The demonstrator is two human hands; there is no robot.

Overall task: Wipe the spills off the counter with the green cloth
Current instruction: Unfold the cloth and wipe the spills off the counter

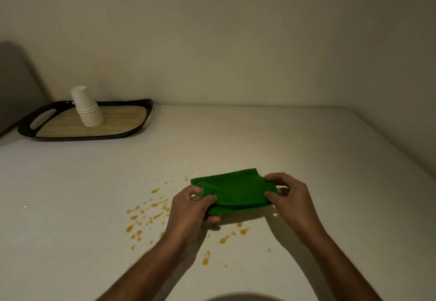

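Green cloth [232,190] (folded) is held just above the white table [306,150], left hand [191,206] and right hand [286,194] each pinching an end, over orange spills [146,216].

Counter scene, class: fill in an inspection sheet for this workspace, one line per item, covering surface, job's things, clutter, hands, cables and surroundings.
Surface: pale counter, spattered with orange spills left of and in front of the cloth.
Job's things: green cloth, folded, held at both ends just above the counter.
Clutter: dark-rimmed tray at the far left, carrying a stack of white cups turned upside down.
Hands: left hand pinches the cloth's left end; right hand pinches its right end.
Cables: nothing seen.
Surroundings: plain wall behind.
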